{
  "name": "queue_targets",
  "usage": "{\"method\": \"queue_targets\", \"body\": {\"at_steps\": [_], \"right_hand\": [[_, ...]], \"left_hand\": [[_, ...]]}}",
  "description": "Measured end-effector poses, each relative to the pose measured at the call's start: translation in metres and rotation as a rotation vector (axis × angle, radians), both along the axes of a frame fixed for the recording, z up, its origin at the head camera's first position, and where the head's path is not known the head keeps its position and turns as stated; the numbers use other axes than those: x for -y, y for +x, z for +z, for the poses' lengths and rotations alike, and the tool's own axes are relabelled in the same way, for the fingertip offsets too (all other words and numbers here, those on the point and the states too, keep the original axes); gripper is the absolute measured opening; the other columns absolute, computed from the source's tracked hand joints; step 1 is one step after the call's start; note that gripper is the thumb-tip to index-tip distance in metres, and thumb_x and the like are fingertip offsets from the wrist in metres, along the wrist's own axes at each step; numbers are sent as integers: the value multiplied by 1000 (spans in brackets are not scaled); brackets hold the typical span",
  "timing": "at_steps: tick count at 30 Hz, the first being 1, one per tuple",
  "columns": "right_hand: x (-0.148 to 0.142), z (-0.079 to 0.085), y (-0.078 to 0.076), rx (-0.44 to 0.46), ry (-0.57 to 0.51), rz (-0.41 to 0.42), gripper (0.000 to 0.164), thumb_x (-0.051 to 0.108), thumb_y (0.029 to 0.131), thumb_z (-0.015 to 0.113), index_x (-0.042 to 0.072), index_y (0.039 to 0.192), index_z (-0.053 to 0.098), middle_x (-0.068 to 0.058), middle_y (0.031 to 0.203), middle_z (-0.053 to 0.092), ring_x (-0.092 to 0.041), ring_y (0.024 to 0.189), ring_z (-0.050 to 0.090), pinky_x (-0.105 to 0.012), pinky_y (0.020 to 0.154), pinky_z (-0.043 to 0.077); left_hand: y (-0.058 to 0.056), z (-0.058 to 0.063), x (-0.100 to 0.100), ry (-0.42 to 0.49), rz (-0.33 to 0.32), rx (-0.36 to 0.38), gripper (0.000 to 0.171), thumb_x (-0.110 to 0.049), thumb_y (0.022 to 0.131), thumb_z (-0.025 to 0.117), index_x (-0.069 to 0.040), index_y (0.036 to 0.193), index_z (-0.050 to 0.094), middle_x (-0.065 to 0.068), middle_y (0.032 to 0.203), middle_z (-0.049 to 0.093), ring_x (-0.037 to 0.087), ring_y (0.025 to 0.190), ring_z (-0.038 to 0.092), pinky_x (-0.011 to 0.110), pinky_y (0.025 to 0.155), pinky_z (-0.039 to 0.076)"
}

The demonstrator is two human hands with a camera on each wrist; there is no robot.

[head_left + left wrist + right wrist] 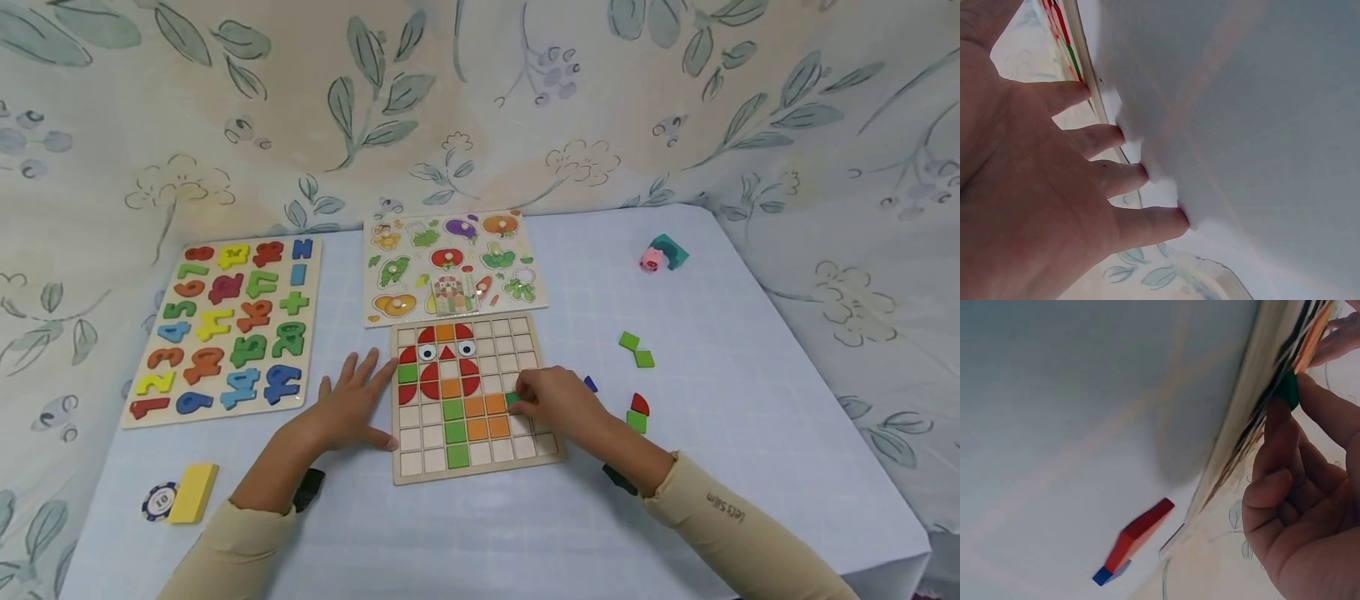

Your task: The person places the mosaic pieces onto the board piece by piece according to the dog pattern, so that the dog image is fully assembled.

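Note:
A wooden grid board (503, 451) lies in the middle of the table, partly filled with red curved pieces, two eye pieces, and orange and green squares. My right hand (562, 404) pinches a dark green piece (1289, 391) between thumb and forefinger, over the board's right side just beside the orange squares (497, 405). Its other fingers are curled in the right wrist view. With fingers spread, my left hand (347, 414) is at the board's left edge, its forefinger and thumb tips right at the rim. The left wrist view shows its palm and straight fingers.
Behind the grid stands a vegetable puzzle board (408, 257) with a small picture card (454, 294). A number puzzle (225, 329) lies left, near a yellow block (193, 493) and chip (159, 502). Loose green tiles (636, 422), a red piece (640, 403) and a pig figure (652, 260) lie right.

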State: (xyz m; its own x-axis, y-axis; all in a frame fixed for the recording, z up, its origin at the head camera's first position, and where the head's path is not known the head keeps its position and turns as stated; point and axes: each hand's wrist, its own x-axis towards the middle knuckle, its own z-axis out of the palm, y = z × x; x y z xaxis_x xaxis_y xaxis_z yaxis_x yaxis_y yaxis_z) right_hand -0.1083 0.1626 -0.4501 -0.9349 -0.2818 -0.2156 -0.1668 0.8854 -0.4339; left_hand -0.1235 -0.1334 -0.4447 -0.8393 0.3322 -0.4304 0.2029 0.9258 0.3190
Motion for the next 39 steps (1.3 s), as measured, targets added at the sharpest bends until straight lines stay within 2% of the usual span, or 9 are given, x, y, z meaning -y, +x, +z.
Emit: {"method": "queue_targets", "body": {"at_steps": [10, 15, 17, 21, 24, 26, 28, 34, 39], "right_hand": [[-2, 1, 0, -46, 28, 114, 16, 29, 76, 73, 16, 82, 68, 11, 68, 58, -4, 63, 52, -19, 59, 46], [-12, 9, 4, -91, 75, 179, 19, 29, 79, 70, 13, 90, 70, 9, 74, 60, -4, 67, 52, -18, 60, 46], [-24, 16, 4, -126, 77, 142, 19, 26, 80, 69, 12, 93, 70, 8, 74, 60, -5, 65, 51, -19, 58, 45], [-66, 31, 9, -145, 141, -18, 18, 19, 78, 71, 11, 94, 68, 4, 75, 61, -9, 64, 52, -23, 58, 48], [-96, 33, 23, -18, 209, -91, 24, 19, 75, 74, 11, 97, 66, 3, 79, 61, -12, 70, 54, -28, 63, 51], [-109, 29, 33, 75, 231, -93, 29, 19, 73, 75, 11, 100, 65, 2, 82, 61, -14, 75, 55, -31, 67, 52], [-116, 23, 41, 110, 239, -88, 34, 18, 72, 77, 10, 101, 64, 1, 87, 60, -14, 78, 56, -33, 71, 53], [-124, 9, 55, -22, 188, -93, 24, 5, 70, 76, 5, 91, 64, -6, 92, 57, -17, 78, 58, -34, 70, 53], [-123, 4, 60, -119, 219, -28, 26, 6, 67, 78, 7, 89, 64, -4, 85, 58, -15, 73, 57, -31, 66, 53]], "left_hand": [[2, 1, 1, 8, -1, -8, 117, -48, 53, 82, -21, 146, 15, 13, 152, 3, 41, 136, -8, 70, 98, 2], [4, -1, 1, 17, -1, 2, 118, -48, 53, 82, -20, 146, 15, 15, 152, 3, 41, 135, -7, 71, 96, 3], [4, -2, 2, 19, -4, 0, 118, -49, 53, 81, -20, 146, 15, 15, 152, 3, 42, 135, -7, 72, 96, 3], [3, -1, 4, 26, -19, -9, 118, -51, 53, 80, -20, 146, 15, 16, 151, 3, 42, 135, -7, 72, 95, 3], [0, 0, 3, 30, -29, -6, 119, -52, 53, 80, -19, 146, 15, 17, 151, 3, 43, 135, -8, 73, 94, 3], [0, 2, 4, 30, -32, -7, 119, -51, 53, 80, -18, 146, 15, 17, 151, 3, 43, 134, -7, 73, 94, 2], [0, 5, 6, 30, -28, -9, 118, -51, 53, 80, -18, 146, 15, 18, 151, 3, 43, 134, -8, 73, 94, 2], [1, 9, 5, 36, -27, -11, 116, -49, 55, 80, -18, 146, 15, 17, 151, 3, 42, 135, -7, 72, 95, 2], [2, 6, 2, 32, -19, 0, 117, -49, 54, 81, -19, 146, 15, 15, 151, 3, 41, 135, -8, 71, 96, 2]]}}
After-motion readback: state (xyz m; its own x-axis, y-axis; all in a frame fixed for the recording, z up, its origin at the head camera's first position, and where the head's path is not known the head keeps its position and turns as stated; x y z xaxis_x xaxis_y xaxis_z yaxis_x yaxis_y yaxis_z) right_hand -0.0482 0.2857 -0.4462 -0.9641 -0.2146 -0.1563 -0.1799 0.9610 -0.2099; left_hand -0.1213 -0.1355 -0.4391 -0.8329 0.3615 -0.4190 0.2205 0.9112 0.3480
